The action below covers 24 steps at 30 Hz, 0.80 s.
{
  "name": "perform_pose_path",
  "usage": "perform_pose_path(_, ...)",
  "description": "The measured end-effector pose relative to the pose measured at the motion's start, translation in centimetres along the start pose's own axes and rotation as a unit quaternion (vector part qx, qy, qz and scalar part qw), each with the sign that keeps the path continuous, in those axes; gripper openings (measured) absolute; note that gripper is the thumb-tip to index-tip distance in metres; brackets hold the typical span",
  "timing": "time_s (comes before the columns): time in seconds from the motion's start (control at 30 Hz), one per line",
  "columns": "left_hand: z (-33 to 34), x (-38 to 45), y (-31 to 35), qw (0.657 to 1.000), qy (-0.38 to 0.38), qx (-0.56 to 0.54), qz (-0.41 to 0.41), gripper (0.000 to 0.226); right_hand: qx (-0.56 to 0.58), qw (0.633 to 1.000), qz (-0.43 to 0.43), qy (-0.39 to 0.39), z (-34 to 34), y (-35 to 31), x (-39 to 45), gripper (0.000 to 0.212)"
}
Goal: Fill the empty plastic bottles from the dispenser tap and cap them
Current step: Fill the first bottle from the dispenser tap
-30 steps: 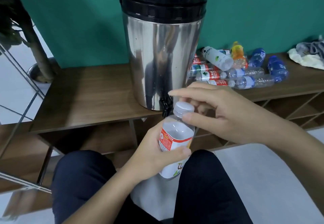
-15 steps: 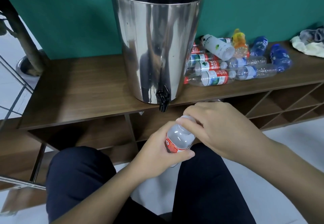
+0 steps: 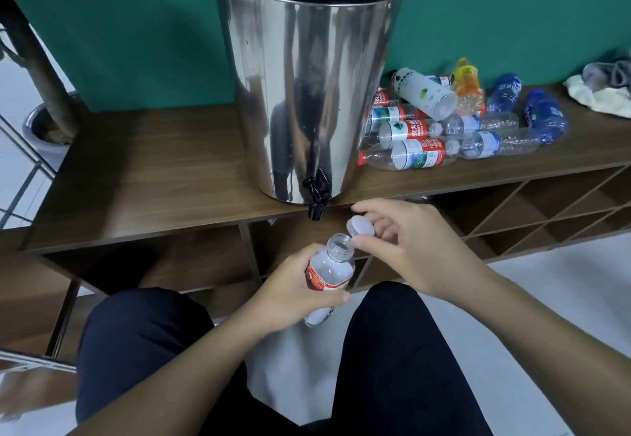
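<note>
Steel dispenser stands beside heaped empty bottles on wooden shelf.

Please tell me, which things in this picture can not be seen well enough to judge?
- Head view: the dispenser top is cut off by the upper edge; its steel wall hides any water level.
- The bottle is partly covered by the left hand; whether it holds water is unclear.
- The underside of the cap, pinched by the right hand, faces away.
- Labels in the bottle pile are too small to read.
</note>
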<state>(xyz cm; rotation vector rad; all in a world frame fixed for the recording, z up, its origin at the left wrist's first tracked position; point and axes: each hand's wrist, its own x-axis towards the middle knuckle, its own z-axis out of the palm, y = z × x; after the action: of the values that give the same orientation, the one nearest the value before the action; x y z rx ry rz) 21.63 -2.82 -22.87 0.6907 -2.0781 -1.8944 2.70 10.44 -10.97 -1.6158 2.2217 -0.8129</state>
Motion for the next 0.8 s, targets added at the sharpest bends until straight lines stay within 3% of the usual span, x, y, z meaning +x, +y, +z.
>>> perform_pose_path(0.17, -1.6, 1.0, -2.1, 0.999, -0.006, -0.016, -0.029, 0.058, 0.002, 0.992, 0.079, 0.101, 1.3, 4.8, 5.0, 0.021)
perform_pose_path(0.4, -2.2, 2.0, -4.0, 0.998, 0.035, 0.014, -0.05, 0.067, -0.014, 0.986, 0.109, 0.126, 5.4, 8.8, 9.6, 0.025)
perform_pose_path(0.63, -2.2, 2.8, -4.2, 0.996, 0.078, 0.002, -0.052, 0.067, 0.011, 0.979, 0.142, 0.144, 5.7, 9.2, 10.1, 0.046)
perform_pose_path(0.8, -2.3, 3.0, -3.7, 0.994, 0.096, -0.027, -0.039, 0.063, 0.052, 0.972, 0.102, 0.206, 4.4, 5.3, 7.7, 0.025)
